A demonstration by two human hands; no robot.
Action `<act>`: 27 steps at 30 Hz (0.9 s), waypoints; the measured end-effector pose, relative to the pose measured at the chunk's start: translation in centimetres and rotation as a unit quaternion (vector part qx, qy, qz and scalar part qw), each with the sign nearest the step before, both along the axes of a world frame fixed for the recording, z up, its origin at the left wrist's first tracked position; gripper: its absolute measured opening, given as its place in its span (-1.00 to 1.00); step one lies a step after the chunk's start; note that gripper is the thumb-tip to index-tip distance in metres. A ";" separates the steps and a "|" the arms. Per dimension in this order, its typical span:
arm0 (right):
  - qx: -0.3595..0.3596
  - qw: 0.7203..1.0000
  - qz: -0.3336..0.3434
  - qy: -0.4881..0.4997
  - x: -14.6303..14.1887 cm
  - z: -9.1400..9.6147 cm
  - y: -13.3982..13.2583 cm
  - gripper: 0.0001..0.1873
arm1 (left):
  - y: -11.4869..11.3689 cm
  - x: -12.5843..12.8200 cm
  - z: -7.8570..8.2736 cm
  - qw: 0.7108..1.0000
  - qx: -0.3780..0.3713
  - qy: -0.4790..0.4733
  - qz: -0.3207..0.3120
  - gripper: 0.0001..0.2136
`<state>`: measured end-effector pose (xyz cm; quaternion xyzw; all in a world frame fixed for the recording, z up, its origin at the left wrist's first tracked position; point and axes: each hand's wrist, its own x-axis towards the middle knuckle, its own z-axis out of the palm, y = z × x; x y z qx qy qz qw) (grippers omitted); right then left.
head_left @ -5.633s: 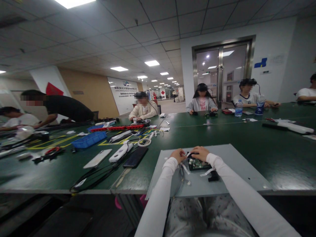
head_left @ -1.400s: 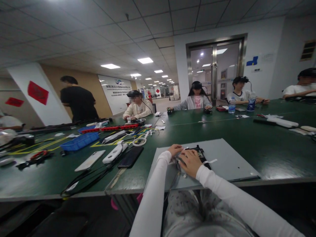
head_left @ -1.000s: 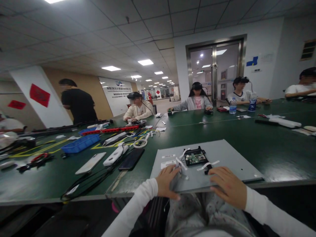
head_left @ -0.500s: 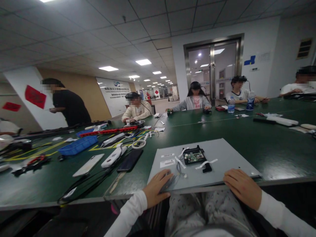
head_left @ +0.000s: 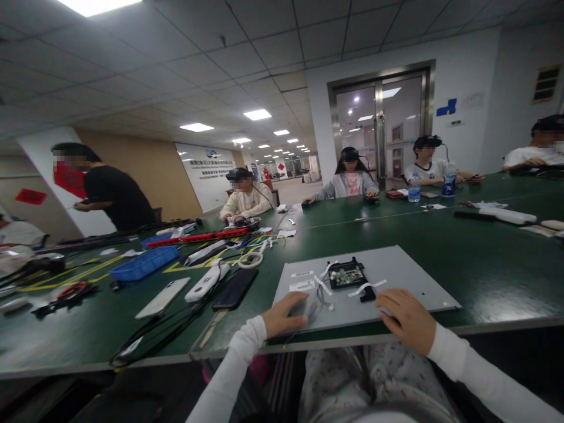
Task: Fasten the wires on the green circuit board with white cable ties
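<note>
A flat grey metal panel (head_left: 409, 276) lies in front of me near the table's front edge. A small green circuit board (head_left: 350, 276) in a black frame sits on it, with white tape strips (head_left: 368, 288) and a thin cable (head_left: 325, 298) beside it. My left hand (head_left: 284, 314) is open at the panel's near left corner, thumb apart from the fingers, close to the cable. Over the near right part of the panel is my right hand (head_left: 408, 320), open, its fingertips by a tape strip. Whether the fingertips press on the panel I cannot tell.
Left of the panel lie a black phone (head_left: 235, 288), a white power strip (head_left: 206, 281), a white phone (head_left: 163, 298) and a blue tray (head_left: 143, 262). Water bottles (head_left: 413, 189) stand far right. Several people sit around the green table (head_left: 497, 264); one person stands at left.
The panel has shifted slightly away from the table's front edge. My right hand has moved left from the panel's right edge toward the board; my left hand has moved a little forward.
</note>
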<state>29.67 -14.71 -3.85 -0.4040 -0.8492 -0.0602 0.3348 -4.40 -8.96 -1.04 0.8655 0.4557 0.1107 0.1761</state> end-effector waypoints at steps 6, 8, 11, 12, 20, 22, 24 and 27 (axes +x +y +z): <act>-0.005 0.999 0.031 0.016 -6.3 2.9 4.0 -0.77 | 7.4 3.3 0.2 0.968 0.037 0.079 0.236 -0.50; -0.020 0.999 0.028 -0.001 -8.4 3.1 5.6 -0.70 | 9.3 4.3 -0.5 0.952 0.025 0.100 0.287 -0.49; -0.041 0.998 0.027 -0.035 -10.5 2.4 7.5 -0.63 | 10.5 5.1 -1.8 0.934 0.045 0.114 0.337 -0.51; -0.047 0.998 0.026 -0.044 -10.9 1.9 7.9 -0.61 | 10.6 5.2 -2.2 0.930 0.061 0.113 0.345 -0.53; -0.069 0.996 0.026 -0.054 -11.0 -0.6 8.8 -0.64 | 9.4 5.4 -3.1 0.930 0.108 0.089 0.340 -0.57; -0.064 0.995 0.029 -0.064 -11.0 -0.6 8.8 -0.66 | 9.2 5.6 -2.9 0.930 0.107 0.092 0.339 -0.58; -0.060 0.995 0.034 -0.075 -11.1 -0.6 8.7 -0.68 | 9.0 5.7 -2.7 0.931 0.100 0.096 0.337 -0.59; -0.057 0.994 0.040 -0.084 -11.2 -0.6 8.6 -0.70 | 8.8 5.7 -2.6 0.932 0.101 0.097 0.334 -0.59</act>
